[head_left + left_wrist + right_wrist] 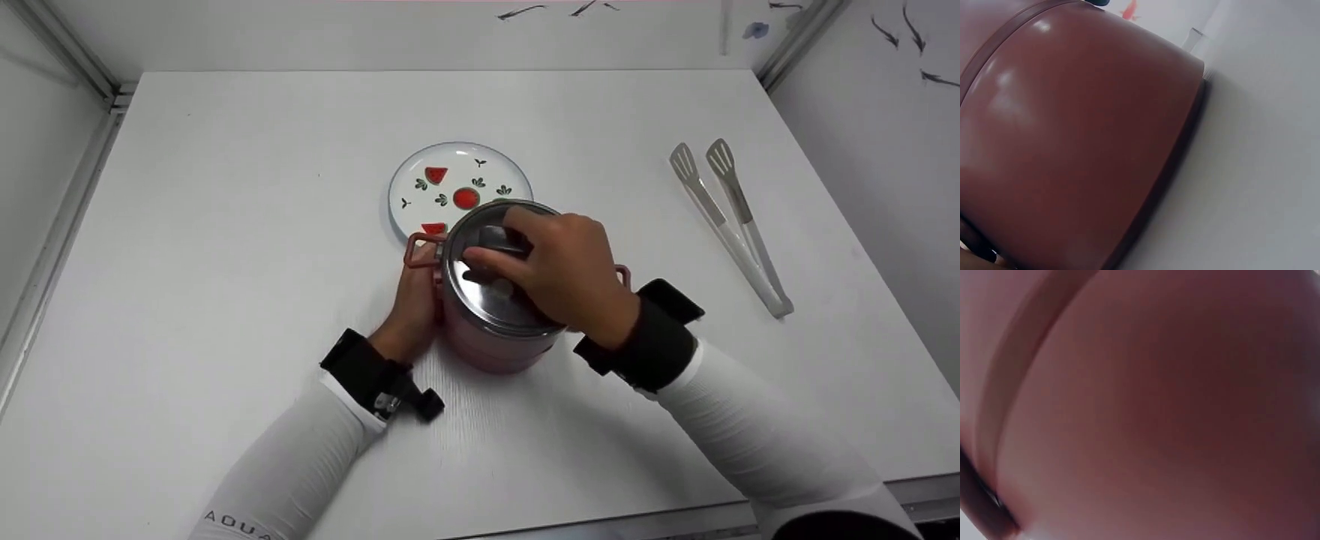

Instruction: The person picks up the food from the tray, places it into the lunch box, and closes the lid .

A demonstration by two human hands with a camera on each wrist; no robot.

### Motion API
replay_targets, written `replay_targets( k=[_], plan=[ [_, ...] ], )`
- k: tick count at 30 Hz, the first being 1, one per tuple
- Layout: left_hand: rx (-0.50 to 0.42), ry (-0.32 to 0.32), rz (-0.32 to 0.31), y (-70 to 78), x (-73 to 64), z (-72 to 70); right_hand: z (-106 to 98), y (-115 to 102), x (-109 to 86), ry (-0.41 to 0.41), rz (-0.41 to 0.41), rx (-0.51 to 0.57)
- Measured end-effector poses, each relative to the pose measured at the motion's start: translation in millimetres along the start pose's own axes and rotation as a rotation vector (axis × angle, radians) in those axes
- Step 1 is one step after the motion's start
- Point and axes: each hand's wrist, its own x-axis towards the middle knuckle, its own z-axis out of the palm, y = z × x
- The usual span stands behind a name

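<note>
A reddish-pink pot (491, 351) stands near the middle of the white table, with a shiny metal-rimmed lid (495, 306) on top. From above, my right hand (566, 262) grips the lid's dark knob (501, 238) between thumb and fingers. My left hand (415, 304) holds the pot's left side at the loop handle (421, 251), its fingertips partly hidden. The pot wall (1084, 135) fills much of the left wrist view, with a bit of finger at the lower left corner. Only the blurred pot side (1129, 410) shows in the right wrist view.
Behind the pot lies a white plate (412, 165) with watermelon prints, partly covered by the pot. Metal tongs (739, 240) with slotted heads lie spread on the right. Pale walls (420, 37) border the table's back and sides.
</note>
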Motion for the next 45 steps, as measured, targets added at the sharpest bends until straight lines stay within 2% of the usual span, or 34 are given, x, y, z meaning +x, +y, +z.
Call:
replay_targets(
  k=[4,8,14,17,18,21,24,25,28,31,32,34,37,40,45],
  plan=[
    [-0.010,-0.019,0.024,-1.3,-0.7,2.2,-0.9,2.0,-1.0,0.007,-0.008,0.018],
    [-0.008,-0.048,0.084,-2.6,-0.5,1.8,-1.9,4.4,-0.4,0.004,-0.037,0.038],
    [0.100,-0.120,0.156,-3.8,-0.6,-1.4,-3.9,6.0,-1.3,-0.017,-0.042,0.034],
    [0.093,-0.102,0.151,-2.0,0.8,-3.6,-2.4,6.2,-1.0,-0.002,-0.055,0.046],
    [0.097,-0.091,0.173,-0.1,2.0,-5.4,-1.2,7.4,-0.6,0.001,-0.060,0.068],
    [0.034,-0.085,0.226,12.9,6.7,-14.0,-2.1,14.1,0.7,0.004,-0.053,0.198],
    [-0.015,-0.107,0.287,36.7,9.9,-24.3,-7.8,27.7,-0.3,-0.012,0.022,0.341],
    [-0.014,-0.126,0.285,46.1,10.0,-26.7,-10.0,33.2,-1.3,-0.022,0.054,0.383],
    [0.177,-0.177,0.283,72.5,7.3,-28.6,-10.1,49.9,-5.1,-0.077,0.156,0.477],
    [0.420,-0.245,0.246,87.3,2.4,-22.1,-3.7,62.4,-9.9,-0.156,0.242,0.618],
    [0.473,-0.269,0.227,88.8,0.7,-19.3,-0.7,65.0,-11.5,-0.176,0.267,0.662],
    [0.513,-0.296,0.181,86.1,-1.6,-14.7,5.6,68.4,-14.1,-0.199,0.303,0.753],
    [0.482,-0.298,0.132,75.9,-4.1,-10.5,13.8,70.1,-15.8,-0.189,0.331,0.879],
    [0.416,-0.271,0.143,65.9,-4.8,-8.3,19.6,70.2,-15.7,-0.161,0.347,0.981],
    [0.338,-0.299,0.178,54.5,-5.5,-5.7,27.1,70.6,-16.1,-0.164,0.385,1.113]
  ],
)
